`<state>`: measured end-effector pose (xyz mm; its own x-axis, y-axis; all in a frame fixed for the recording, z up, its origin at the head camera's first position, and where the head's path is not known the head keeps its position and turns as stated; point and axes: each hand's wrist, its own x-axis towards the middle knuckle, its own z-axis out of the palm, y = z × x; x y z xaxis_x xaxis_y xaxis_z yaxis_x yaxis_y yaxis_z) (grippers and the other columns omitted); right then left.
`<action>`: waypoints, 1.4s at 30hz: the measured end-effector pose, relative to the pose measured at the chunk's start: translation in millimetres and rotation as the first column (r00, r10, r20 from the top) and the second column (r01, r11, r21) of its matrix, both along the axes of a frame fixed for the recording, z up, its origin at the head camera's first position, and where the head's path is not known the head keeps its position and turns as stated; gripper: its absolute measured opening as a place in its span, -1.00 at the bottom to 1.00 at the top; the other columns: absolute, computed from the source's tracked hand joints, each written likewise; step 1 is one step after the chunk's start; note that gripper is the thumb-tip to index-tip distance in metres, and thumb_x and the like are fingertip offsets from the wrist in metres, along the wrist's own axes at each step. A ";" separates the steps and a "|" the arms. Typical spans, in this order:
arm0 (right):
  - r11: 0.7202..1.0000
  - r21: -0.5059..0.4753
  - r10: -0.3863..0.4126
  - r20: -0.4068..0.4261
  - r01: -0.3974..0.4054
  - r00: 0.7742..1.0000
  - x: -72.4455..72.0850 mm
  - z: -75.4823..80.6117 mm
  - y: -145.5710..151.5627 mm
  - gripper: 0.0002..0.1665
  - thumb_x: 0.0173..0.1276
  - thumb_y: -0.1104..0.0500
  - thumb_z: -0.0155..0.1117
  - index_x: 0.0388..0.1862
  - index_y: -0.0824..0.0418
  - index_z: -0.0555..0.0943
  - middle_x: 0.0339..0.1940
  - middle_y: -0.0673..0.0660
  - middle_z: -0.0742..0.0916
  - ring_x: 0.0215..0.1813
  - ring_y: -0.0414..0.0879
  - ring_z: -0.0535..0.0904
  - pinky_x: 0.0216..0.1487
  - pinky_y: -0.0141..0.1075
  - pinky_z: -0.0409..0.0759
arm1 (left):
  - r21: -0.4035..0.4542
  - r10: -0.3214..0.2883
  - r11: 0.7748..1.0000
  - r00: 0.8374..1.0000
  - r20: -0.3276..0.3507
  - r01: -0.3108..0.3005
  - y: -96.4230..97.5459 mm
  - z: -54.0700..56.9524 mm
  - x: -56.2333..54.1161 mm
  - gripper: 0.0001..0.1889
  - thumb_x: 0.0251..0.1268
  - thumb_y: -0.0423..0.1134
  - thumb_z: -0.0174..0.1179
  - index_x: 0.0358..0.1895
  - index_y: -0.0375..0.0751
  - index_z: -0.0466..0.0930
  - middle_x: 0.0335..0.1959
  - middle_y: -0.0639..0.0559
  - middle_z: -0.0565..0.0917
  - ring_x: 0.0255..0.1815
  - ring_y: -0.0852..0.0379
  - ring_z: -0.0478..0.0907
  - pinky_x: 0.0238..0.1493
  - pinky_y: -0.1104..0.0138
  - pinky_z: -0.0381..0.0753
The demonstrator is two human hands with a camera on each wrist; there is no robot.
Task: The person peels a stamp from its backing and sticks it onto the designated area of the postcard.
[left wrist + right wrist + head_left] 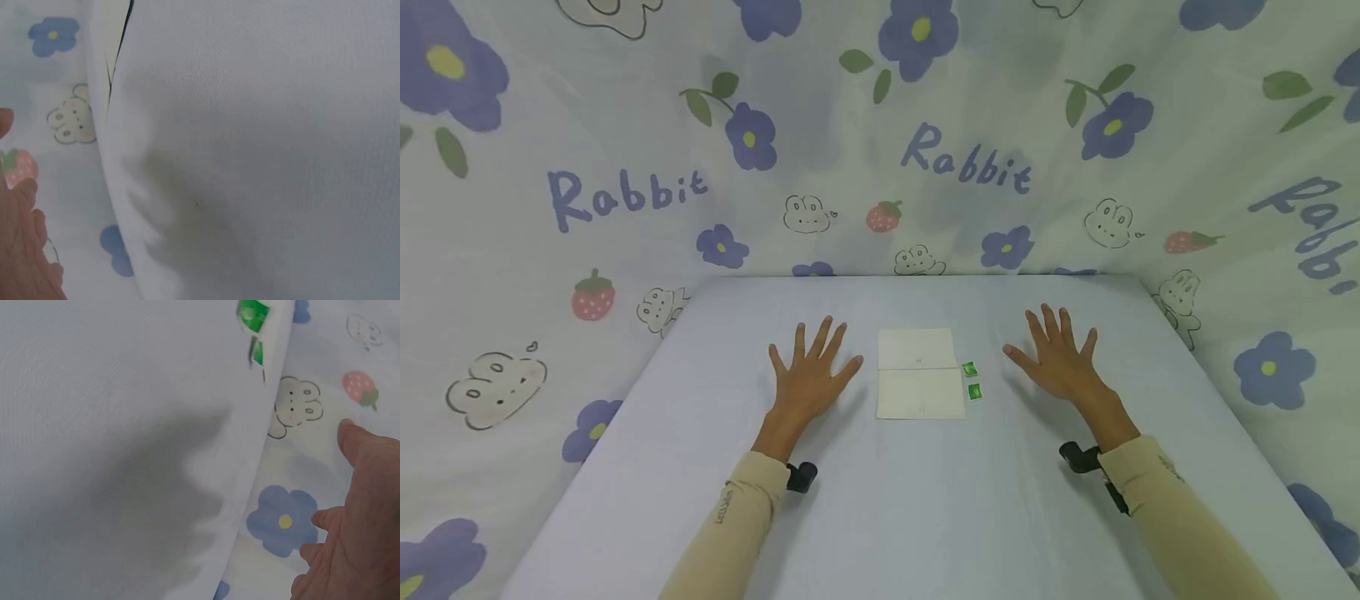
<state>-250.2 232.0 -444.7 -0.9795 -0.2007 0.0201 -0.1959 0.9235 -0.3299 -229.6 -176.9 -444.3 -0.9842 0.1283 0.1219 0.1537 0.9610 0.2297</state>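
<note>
Cream paper [921,393] lies flat at mid-table, a line running across it between an upper and a lower panel. Cannot tell whether that line is a fold or the meeting of two sheets. Each panel carries a small faint mark near its lower edge, too small to read.

Two green squares, upper [970,369] and lower [974,392], lie just right of the paper, one nearer the person than the other, slightly apart. Upper one sits very close to the paper's edge; contact cannot be told.

Left hand [807,383]: left of the paper, back of hand up, fingers straight and spread, thumb angled toward the paper's left edge. Right hand [1063,365]: right of the green squares, fingers likewise straight and fanned, thumb angled inward toward them. Both hands are held above the table [850,525]; the wrist views show a hand shadow on its pale, textured surface.

Other: beige sleeves [1183,521] on both arms; a black device [802,477] at each wrist. Curtain [842,158] behind and at the sides, printed with purple flowers, strawberries, rabbits and the word "Rabbit".
</note>
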 end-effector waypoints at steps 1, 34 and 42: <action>1.000 -0.003 -0.001 -0.006 0.001 1.000 -0.4 0.1 -0.5 0.12 0.48 -0.49 -0.23 0.64 0.27 -0.14 0.63 0.36 -0.17 0.57 0.28 -0.54 0.24 0.47 -0.64 | 0.003 0.001 1.000 1.000 -0.001 -0.001 -0.1 -0.5 -0.3 -0.14 0.38 0.52 -0.36 0.63 0.19 -0.09 0.65 0.13 -0.18 0.61 -0.16 -0.47 0.32 -0.39 -0.55; 0.934 -0.358 -0.051 -0.108 0.009 0.993 39.5 -7.7 -3.1 -0.49 0.42 0.06 0.34 0.25 0.28 0.55 0.27 0.37 0.46 0.32 0.38 0.29 0.20 0.36 0.25 | 0.592 -0.166 0.788 0.984 -0.060 0.169 44.0 -9.4 20.6 -0.36 0.33 0.34 0.14 0.42 0.26 0.35 0.38 0.23 0.34 0.34 0.13 0.28 0.28 -0.06 0.34; 0.900 -0.434 -0.079 -0.093 0.030 0.993 45.8 -18.3 -23.7 -0.54 0.38 0.12 0.39 0.20 0.26 0.61 0.21 0.28 0.52 0.30 0.28 0.38 0.22 0.26 0.38 | 0.633 -0.165 0.752 0.982 -0.089 0.184 54.3 -13.6 22.8 -0.40 0.35 0.25 0.19 0.39 0.16 0.42 0.32 0.25 0.38 0.29 0.18 0.32 0.28 -0.03 0.35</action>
<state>-204.5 208.3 -463.0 -0.9758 -0.0950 0.1967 -0.2055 0.7054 -0.6784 -206.8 -122.6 -457.9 -0.9478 0.1811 0.2623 0.3187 0.5507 0.7714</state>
